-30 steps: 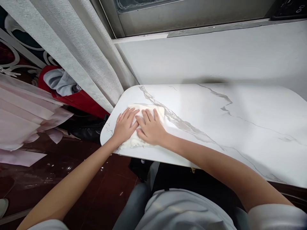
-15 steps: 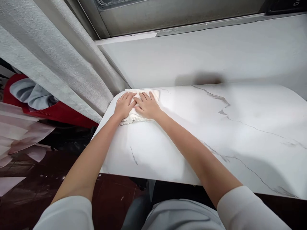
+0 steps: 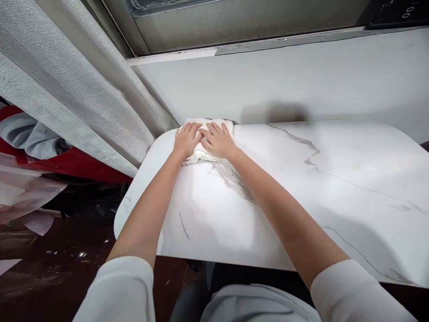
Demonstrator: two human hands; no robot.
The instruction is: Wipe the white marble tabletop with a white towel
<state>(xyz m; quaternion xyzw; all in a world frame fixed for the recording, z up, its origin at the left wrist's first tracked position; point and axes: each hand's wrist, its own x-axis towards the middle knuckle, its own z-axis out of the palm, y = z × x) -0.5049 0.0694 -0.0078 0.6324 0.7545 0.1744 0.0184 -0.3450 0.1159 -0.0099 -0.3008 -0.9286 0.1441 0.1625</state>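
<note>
A white cloth (image 3: pixel 202 154) lies spread on the white marble-patterned table (image 3: pixel 355 156), at its far edge by the back left corner. My left hand (image 3: pixel 186 141) rests flat on the cloth's left part, fingers stretched forward. Pressed on its right part is my right hand (image 3: pixel 218 141), also flat with the fingers spread. The two thumbs nearly meet in the middle. Both palms cover much of the cloth, and its ruffled near edge shows below them.
A grey-white curtain (image 3: pixel 110 85) hangs along the table's left end. Behind the table stands a pale wall panel (image 3: pixel 201 89) under a metal window frame (image 3: pixel 234 24). A black device (image 3: pixel 398 13) sits on the ledge at upper right. Left of the curtain is a red container (image 3: pixel 80 163) with grey fabric.
Both hands and the cloth have slid together to the right and slightly toward the table's far edge. A grey vein in the tabletop now shows below the cloth. The view has shifted a little.
</note>
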